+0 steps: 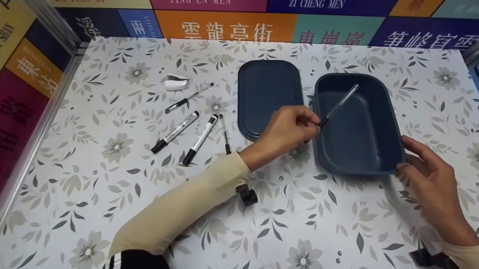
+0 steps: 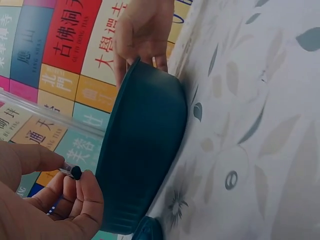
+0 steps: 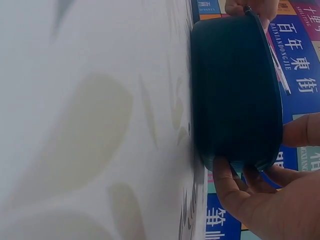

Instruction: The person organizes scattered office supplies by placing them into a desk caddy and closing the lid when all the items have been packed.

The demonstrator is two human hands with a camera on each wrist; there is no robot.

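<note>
My left hand (image 1: 291, 127) pinches a pen (image 1: 340, 105) with a clear barrel and dark end between thumb and fingers. The pen slants over the left rim of a dark blue box (image 1: 358, 136), its far end above the inside. In the left wrist view, the pen's dark end (image 2: 75, 172) shows at the fingertips. On the box's right side, my right hand (image 1: 434, 181) grips the near corner, thumb at the rim and fingers against the outer wall (image 3: 235, 100). A matching dark blue lid (image 1: 268, 95) lies flat left of the box, partly behind my left hand.
Left of the lid lie two white markers with black caps (image 1: 176, 131) (image 1: 200, 138), another clear-barrelled pen (image 1: 189, 98) and a small white stapler (image 1: 176, 82). A thin pen (image 1: 225, 133) is partly covered by my left sleeve. Printed panels (image 1: 224, 25) border the flowered tabletop.
</note>
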